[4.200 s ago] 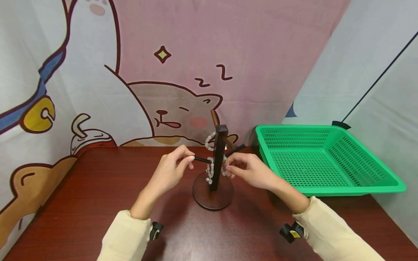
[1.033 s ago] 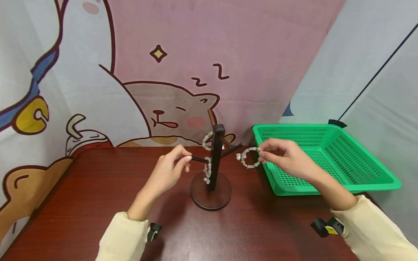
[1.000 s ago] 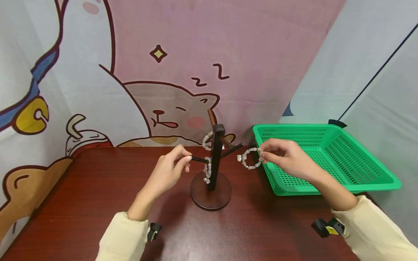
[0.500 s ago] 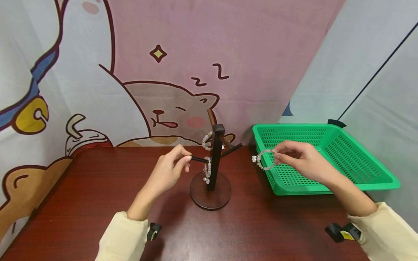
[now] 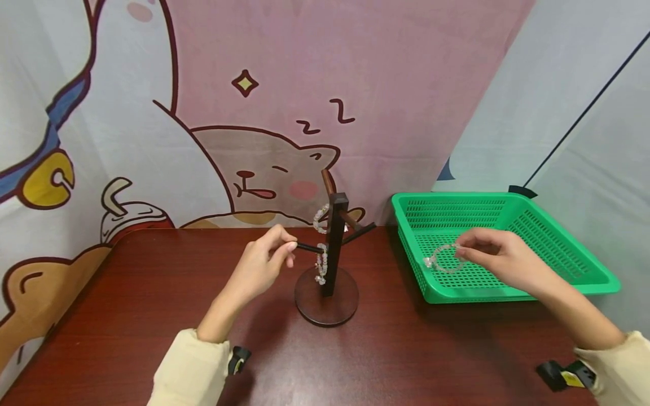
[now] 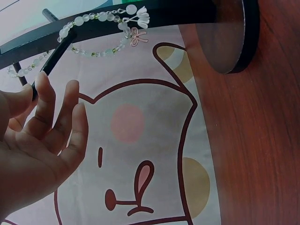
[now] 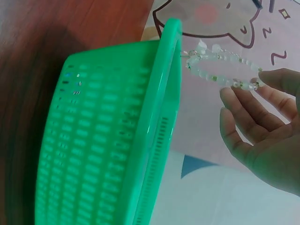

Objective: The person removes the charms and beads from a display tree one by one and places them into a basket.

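Note:
My left hand (image 5: 264,259) pinches the tip of a dark peg on the wooden bracelet stand (image 5: 332,248). From that same peg hangs a beaded bracelet (image 6: 96,18) with a white flower charm and a small bow charm. Another beaded bracelet (image 5: 320,220) hangs on a peg higher up, partly behind the post. Over the green basket (image 5: 437,290), my right hand (image 5: 495,256) holds a pale beaded bracelet (image 7: 220,80) between thumb and fingertips. Its charm dangles at the left side, and in the right wrist view the bracelet is above the basket's rim.
A reddish-brown table (image 5: 152,293) bears the stand's round base and, at the right, the basket. Behind the table hangs a printed cloth (image 5: 381,84) with cartoon cats. The stand's right front peg (image 5: 360,232) bears no bracelet.
My right hand has taken the bracelet off the stand's right peg and carried it rightward over the basket. The left hand has kept its grip on the left peg.

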Action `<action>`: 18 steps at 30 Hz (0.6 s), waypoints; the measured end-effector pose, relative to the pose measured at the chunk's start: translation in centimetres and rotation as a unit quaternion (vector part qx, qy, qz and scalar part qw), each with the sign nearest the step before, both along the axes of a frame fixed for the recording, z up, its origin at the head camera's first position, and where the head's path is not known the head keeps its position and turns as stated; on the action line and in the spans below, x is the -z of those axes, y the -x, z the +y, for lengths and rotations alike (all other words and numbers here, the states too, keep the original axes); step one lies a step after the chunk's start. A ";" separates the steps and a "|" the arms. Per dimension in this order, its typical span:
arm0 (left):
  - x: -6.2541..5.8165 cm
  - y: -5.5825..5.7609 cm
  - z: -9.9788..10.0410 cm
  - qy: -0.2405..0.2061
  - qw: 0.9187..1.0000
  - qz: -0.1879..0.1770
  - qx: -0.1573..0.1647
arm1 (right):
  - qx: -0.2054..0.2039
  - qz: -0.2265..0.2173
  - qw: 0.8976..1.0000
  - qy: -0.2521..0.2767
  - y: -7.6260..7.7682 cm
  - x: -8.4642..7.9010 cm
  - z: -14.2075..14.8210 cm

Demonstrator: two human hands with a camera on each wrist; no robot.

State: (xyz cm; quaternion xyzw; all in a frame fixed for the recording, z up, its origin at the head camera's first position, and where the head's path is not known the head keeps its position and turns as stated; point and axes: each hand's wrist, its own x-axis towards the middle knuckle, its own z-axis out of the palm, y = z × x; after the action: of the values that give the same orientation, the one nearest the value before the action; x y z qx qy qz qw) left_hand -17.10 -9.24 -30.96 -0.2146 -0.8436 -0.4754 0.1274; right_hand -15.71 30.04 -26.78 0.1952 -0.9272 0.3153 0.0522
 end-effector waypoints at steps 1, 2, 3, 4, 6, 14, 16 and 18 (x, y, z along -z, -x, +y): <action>0.0 0.0 0.0 0.000 1.000 -0.001 0.000 | 0.001 0.000 1.000 -0.001 0.0 0.1 0.3; 0.0 0.0 0.0 0.000 1.000 -0.002 -0.001 | 0.001 0.000 1.000 -0.002 0.0 0.2 0.5; 0.0 0.0 0.0 -0.001 1.000 -0.002 -0.001 | 0.001 0.000 1.000 -0.004 0.0 0.3 0.7; -0.1 0.0 0.0 -0.001 1.000 -0.003 -0.001 | 0.000 0.000 1.000 -0.004 0.0 0.4 1.0; -0.1 0.0 -0.1 -0.001 1.000 -0.003 -0.001 | -0.002 0.000 1.000 -0.006 0.0 0.6 1.4; 0.0 0.0 -0.1 0.007 1.000 -0.009 -0.003 | 0.014 -0.020 1.000 -0.011 -0.2 1.8 2.5; 0.0 0.0 -0.1 0.009 1.000 -0.011 -0.004 | 0.017 -0.027 0.999 -0.012 -0.3 2.1 2.7; 0.1 0.0 -0.1 0.010 1.000 -0.011 -0.004 | 0.019 -0.031 0.999 -0.015 -0.4 2.5 2.9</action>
State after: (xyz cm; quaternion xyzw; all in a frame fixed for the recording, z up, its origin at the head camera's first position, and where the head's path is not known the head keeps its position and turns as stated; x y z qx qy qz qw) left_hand -17.14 -9.33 -31.04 -0.2071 -0.8505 -0.4689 0.1179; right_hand -15.31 32.96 -29.25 0.1682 -0.9366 0.3062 0.0269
